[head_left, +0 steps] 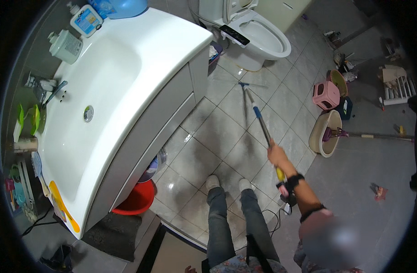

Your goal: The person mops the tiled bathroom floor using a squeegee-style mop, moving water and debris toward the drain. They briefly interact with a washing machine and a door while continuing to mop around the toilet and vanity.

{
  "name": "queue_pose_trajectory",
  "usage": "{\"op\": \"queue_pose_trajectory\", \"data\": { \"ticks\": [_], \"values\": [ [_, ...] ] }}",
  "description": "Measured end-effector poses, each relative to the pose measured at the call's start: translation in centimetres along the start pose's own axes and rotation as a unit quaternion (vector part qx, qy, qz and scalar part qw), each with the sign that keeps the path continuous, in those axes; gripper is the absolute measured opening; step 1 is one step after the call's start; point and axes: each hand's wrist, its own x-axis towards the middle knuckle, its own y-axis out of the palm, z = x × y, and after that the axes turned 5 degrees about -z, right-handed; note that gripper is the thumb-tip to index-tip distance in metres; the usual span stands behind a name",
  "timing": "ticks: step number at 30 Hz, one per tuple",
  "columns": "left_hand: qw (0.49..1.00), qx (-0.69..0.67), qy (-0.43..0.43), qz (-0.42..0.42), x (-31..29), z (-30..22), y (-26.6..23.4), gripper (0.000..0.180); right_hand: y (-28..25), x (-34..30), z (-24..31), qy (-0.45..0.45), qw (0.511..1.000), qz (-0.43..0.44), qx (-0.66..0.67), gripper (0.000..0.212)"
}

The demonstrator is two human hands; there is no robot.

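Observation:
My right hand point(277, 154) is wrapped round the pole of a long-handled floor squeegee point(261, 120). A yellow end of the pole sticks out below my fist. The squeegee's thin blade point(244, 84) is at the grey floor tiles just in front of the white toilet point(260, 38). Only a few fingertips of my left hand point(190, 270) show at the lower edge, so its grip is hidden.
A white washbasin point(110, 86) on a grey cabinet fills the left. A red basin point(138, 198) sits under it. Right of the squeegee are a pink stool point(326, 95) and a beige tub point(316, 139). A cable point(277, 221) lies near my feet.

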Motion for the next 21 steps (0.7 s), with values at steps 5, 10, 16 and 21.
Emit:
{"op": "queue_pose_trajectory", "data": {
  "ticks": [5, 10, 16, 21],
  "values": [
    [0.998, 0.047, 0.036, 0.012, 0.5, -1.1, 1.0, 0.041, 0.6, -13.8, -3.4, 0.012, 0.999, 0.043, -0.011, 0.057],
    [0.996, 0.056, 0.067, 0.015, -0.4, -1.9, 2.7, 0.042, -2.1, -19.6, -7.6, 0.010, 0.993, 0.108, -0.038, 0.055],
    [0.977, 0.166, -0.132, -0.027, -1.6, -4.2, 5.9, 0.048, -10.2, -17.0, -16.8, -0.036, 0.990, 0.106, -0.081, 0.054],
    [0.836, 0.475, 0.236, 0.139, -1.1, 0.8, 6.8, 0.042, -17.8, -19.7, -24.6, -0.105, 0.977, 0.053, -0.179, 0.053]
  ]
}}
